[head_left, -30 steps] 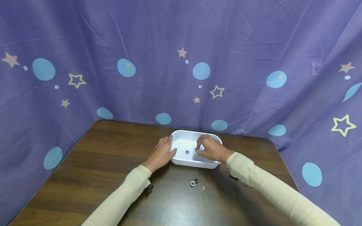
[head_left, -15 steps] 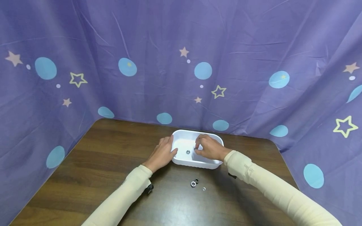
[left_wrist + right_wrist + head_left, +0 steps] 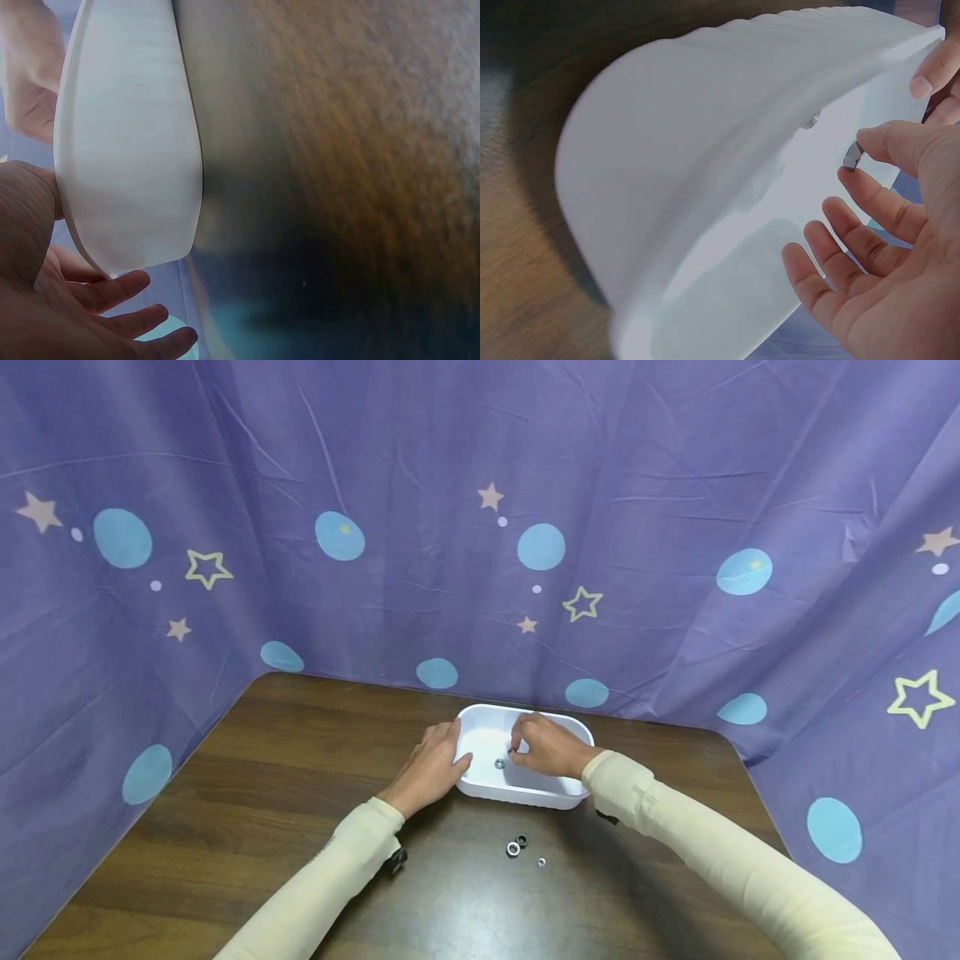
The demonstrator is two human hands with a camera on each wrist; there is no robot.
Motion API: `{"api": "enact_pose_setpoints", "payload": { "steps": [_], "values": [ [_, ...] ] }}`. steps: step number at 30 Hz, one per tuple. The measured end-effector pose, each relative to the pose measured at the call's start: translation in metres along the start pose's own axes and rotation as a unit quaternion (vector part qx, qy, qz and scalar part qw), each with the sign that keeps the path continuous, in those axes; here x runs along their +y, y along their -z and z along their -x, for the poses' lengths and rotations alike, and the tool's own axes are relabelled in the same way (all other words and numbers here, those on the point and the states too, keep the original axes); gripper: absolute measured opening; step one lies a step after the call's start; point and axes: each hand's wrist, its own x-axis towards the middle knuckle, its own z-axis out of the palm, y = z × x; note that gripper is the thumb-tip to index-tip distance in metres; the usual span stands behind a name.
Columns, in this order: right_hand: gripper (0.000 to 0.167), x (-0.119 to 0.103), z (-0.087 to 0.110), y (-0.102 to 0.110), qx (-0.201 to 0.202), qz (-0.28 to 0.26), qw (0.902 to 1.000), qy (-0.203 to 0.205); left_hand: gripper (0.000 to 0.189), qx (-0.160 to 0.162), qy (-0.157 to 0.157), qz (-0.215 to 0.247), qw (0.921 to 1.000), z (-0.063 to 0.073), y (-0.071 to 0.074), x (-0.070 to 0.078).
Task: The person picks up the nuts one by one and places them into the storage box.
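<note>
A white oblong tub [image 3: 517, 797] stands on the table. My left hand [image 3: 427, 767] grips its left end, thumb over the rim and fingers along the outside, as the left wrist view [image 3: 127, 150] of the tub's wall also shows. Over the tub's inside, my right hand [image 3: 551, 748] pinches a small metal hex nut [image 3: 853, 155] between thumb and index finger; the other fingers are spread. Another metal nut [image 3: 499, 763] lies on the tub floor, left of and below the pinched one.
On the brown wooden table [image 3: 315, 735], in front of the tub, lie a larger nut with a pale ring face [image 3: 513, 849], a dark nut [image 3: 522, 841] and a tiny shiny nut [image 3: 542, 862]. A purple patterned curtain [image 3: 420, 543] hangs close behind the tub.
My right hand has moved a little to the left within the tub, still pinching the nut. The left hand keeps its hold, and the head view has shifted slightly.
</note>
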Motion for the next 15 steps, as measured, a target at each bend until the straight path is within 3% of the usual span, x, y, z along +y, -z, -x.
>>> {"api": "enact_pose_setpoints", "payload": {
  "steps": [3, 9, 12, 15],
  "values": [
    [0.010, -0.002, -0.005, 0.000, -0.006, 0.000, 1.0000, 0.002, 0.071, -0.003, 0.001, 0.001, 1.0000, -0.001, -0.001, -0.001],
    [0.013, -0.004, -0.017, -0.004, -0.028, 0.004, 0.9996, -0.010, 0.074, 0.020, -0.018, -0.009, 0.9996, -0.011, -0.031, -0.034],
    [0.014, -0.004, -0.023, -0.008, -0.034, 0.006, 0.9993, -0.011, 0.072, 0.019, -0.020, 0.000, 0.9996, -0.009, -0.025, -0.027],
    [0.014, -0.004, -0.028, -0.012, -0.038, 0.011, 0.9991, -0.015, 0.071, 0.009, -0.010, 0.007, 0.9999, -0.003, -0.006, -0.007]
  ]
}}
